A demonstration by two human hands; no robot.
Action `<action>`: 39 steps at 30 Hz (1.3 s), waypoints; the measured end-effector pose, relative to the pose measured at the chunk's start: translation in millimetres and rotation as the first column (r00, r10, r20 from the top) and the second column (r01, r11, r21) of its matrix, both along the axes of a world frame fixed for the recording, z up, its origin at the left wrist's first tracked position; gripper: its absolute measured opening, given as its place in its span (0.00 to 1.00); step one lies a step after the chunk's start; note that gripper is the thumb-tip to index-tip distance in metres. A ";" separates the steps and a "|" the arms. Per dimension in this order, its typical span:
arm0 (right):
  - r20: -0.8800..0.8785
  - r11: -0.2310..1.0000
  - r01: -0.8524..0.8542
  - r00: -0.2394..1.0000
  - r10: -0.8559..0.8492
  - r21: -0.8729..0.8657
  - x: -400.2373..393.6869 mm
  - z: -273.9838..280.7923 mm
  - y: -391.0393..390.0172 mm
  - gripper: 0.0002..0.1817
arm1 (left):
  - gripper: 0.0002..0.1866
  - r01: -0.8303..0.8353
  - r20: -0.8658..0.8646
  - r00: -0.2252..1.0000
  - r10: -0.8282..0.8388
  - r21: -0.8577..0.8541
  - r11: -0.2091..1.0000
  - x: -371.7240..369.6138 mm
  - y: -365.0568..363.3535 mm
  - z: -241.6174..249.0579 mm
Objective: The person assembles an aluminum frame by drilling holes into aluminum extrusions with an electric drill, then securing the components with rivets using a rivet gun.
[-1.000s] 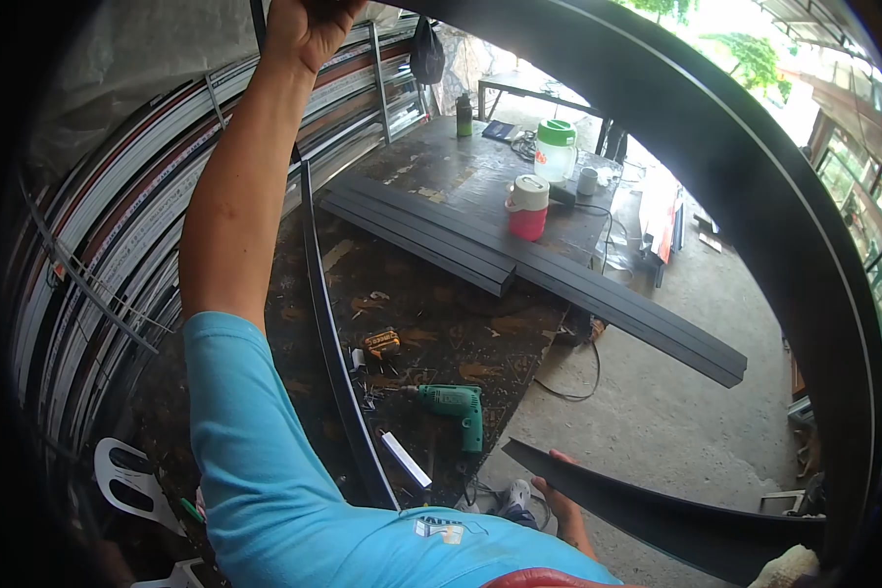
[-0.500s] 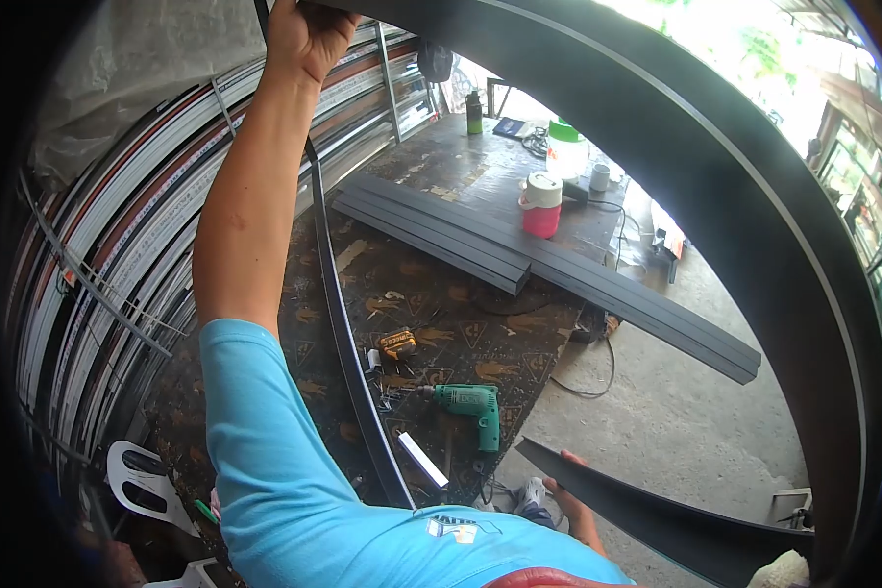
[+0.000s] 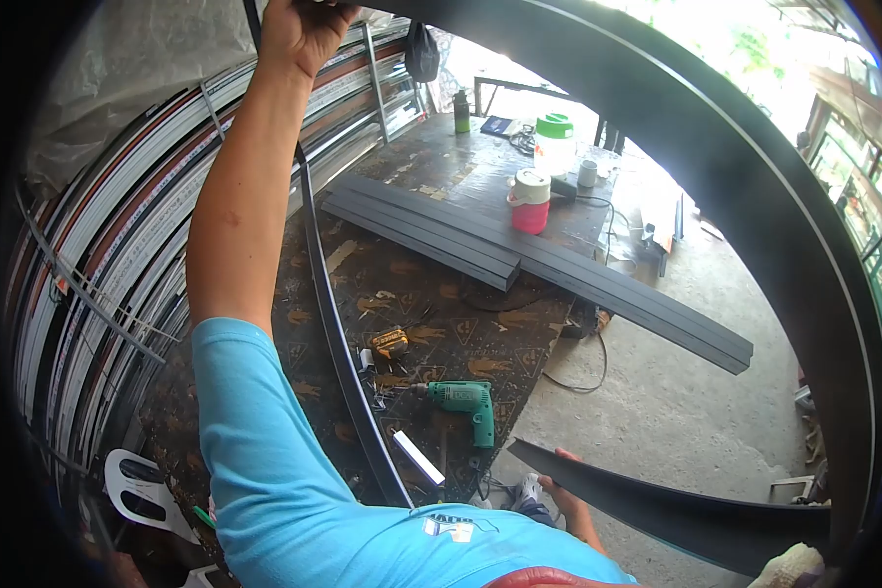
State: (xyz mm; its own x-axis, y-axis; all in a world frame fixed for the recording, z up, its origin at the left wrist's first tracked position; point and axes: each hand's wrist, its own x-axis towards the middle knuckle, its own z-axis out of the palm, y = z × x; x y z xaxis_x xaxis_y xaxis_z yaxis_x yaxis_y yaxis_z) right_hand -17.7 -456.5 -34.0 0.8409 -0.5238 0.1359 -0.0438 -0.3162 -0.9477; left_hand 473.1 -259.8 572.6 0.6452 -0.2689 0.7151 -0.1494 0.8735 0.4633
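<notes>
My left hand (image 3: 307, 34) is raised at the top of the head view, its fingers closed on the underside of a long dark frame piece (image 3: 696, 118). This wide piece looks bowed through the lens and sweeps over to the right edge. Low in the view, my right hand (image 3: 566, 498) grips the edge of another dark length (image 3: 647, 500), fingers wrapped round it. A thinner dark strip (image 3: 335, 323) runs down past my left arm to my shirt. How these pieces join is out of sight. A green drill (image 3: 464, 396) lies on the table between my hands.
On the dark table (image 3: 480, 338) lie stacked grey profiles (image 3: 598, 284), a yellow-black tool (image 3: 390, 343) and a white offcut (image 3: 418, 458). A pink jug (image 3: 530, 204) and a green-lidded container (image 3: 555, 147) stand farther back. Racked bars (image 3: 118, 255) line the left; a white chair (image 3: 147, 490) sits below.
The view has shifted slightly, so the table and its things sit a little to the left. Both hands keep their hold on the dark frame pieces.
</notes>
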 end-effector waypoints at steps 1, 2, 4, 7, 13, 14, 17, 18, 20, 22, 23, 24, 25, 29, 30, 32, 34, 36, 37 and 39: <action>-0.032 1.000 0.008 0.999 -0.008 0.023 -0.7 2.6 0.7 0.36 | 0.11 -0.007 -0.022 1.000 0.007 -0.015 1.000 -5.2 -3.2 0.5; -0.032 1.000 0.024 0.999 -0.023 0.017 -2.0 5.5 1.0 0.36 | 0.12 -0.076 -0.004 0.997 0.076 0.004 0.997 -11.0 -3.0 0.1; 0.088 0.989 -0.003 0.996 0.016 -0.148 -0.4 13.1 2.2 0.36 | 0.13 -0.102 -0.018 0.995 0.103 0.023 0.994 -23.2 -4.3 1.6; 0.042 0.993 0.012 0.999 -0.007 -0.118 -3.6 10.9 2.6 0.37 | 0.16 -0.139 -0.063 0.988 0.141 0.027 0.990 -30.8 -7.3 1.4; -0.052 0.984 0.051 0.998 -0.042 0.174 -8.0 -9.5 3.7 0.38 | 0.12 -0.060 -0.039 0.997 0.061 0.029 0.998 -8.0 -5.3 -2.0; -0.051 0.983 0.053 0.998 -0.045 0.175 -9.3 -9.1 3.8 0.38 | 0.12 -0.057 -0.038 0.998 0.058 0.030 0.998 -5.4 -5.7 -1.9; -0.060 0.986 -0.010 0.998 0.000 -0.167 -6.8 22.9 12.5 0.38 | 0.12 -0.090 -0.091 0.992 0.091 0.018 0.996 -11.9 -7.1 -2.3; -0.054 0.992 -0.006 0.999 -0.001 -0.128 -7.6 22.9 14.3 0.38 | 0.11 -0.097 -0.096 0.990 0.102 0.057 0.994 -16.1 -7.3 -2.5; -0.046 0.996 -0.001 0.999 -0.004 -0.090 -9.2 20.7 15.6 0.38 | 0.11 -0.103 -0.101 0.989 0.112 0.093 0.990 -24.9 -8.3 -2.6; -0.045 0.994 0.007 0.999 -0.012 -0.109 -13.4 15.3 14.6 0.40 | 0.10 -0.114 -0.195 0.972 0.132 0.105 0.988 -38.4 -9.9 -3.1; -0.044 0.994 0.005 0.999 -0.010 -0.111 -15.8 13.4 12.3 0.40 | 0.10 -0.116 -0.194 0.972 0.134 0.103 0.988 -37.3 -8.6 -2.2; -0.073 0.983 -0.028 0.997 0.015 -0.184 -17.7 14.5 9.0 0.40 | 0.10 -0.114 -0.150 0.980 0.131 0.121 0.986 -31.9 -6.8 -1.6; -0.106 0.965 -0.064 0.994 0.038 -0.254 -20.7 15.4 8.0 0.39 | 0.11 -0.113 -0.109 0.986 0.129 0.141 0.984 -26.4 -4.9 -1.6; -0.121 0.968 -0.066 0.992 0.037 -0.244 -35.6 21.8 17.4 0.34 | 0.12 -0.041 -0.056 0.997 0.052 0.188 0.981 -21.4 -2.7 3.1; -0.119 0.964 -0.068 0.992 0.038 -0.257 -39.6 23.4 22.0 0.33 | 0.13 -0.093 -0.099 0.989 0.112 0.179 0.979 -42.7 -11.7 4.2; -0.141 0.951 -0.091 0.989 0.051 -0.294 -48.0 19.9 27.1 0.32 | 0.15 -0.124 -0.088 0.985 0.147 0.227 0.966 -43.0 -9.8 6.8; -0.163 0.963 -0.098 0.985 0.058 -0.249 -50.9 30.5 37.6 0.32 | 0.17 -0.130 -0.094 0.983 0.156 0.237 0.963 -66.9 -11.4 8.9; -0.130 0.982 -0.102 0.988 0.082 -0.158 -54.8 14.6 39.8 0.34 | 0.20 -0.096 -0.140 0.980 0.139 0.278 0.956 -91.3 -10.2 12.1; -0.122 0.980 -0.112 0.988 0.092 -0.163 -53.9 20.5 41.1 0.34 | 0.20 -0.109 -0.132 0.980 0.149 0.273 0.956 -101.0 -8.4 11.3; -0.252 0.987 -0.121 0.964 0.090 -0.109 -57.0 40.3 51.3 0.35 | 0.20 -0.020 -0.092 0.994 0.049 0.298 0.954 -122.0 -6.7 8.4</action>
State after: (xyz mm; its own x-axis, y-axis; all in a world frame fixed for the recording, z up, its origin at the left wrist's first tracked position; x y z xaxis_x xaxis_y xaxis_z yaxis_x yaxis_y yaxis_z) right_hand -74.7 -405.2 6.3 0.9060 -0.4227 -0.0242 -0.2302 -0.4439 -0.8660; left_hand 351.1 -266.4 581.0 0.7206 -0.4352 0.5398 -0.1182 0.6900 0.7141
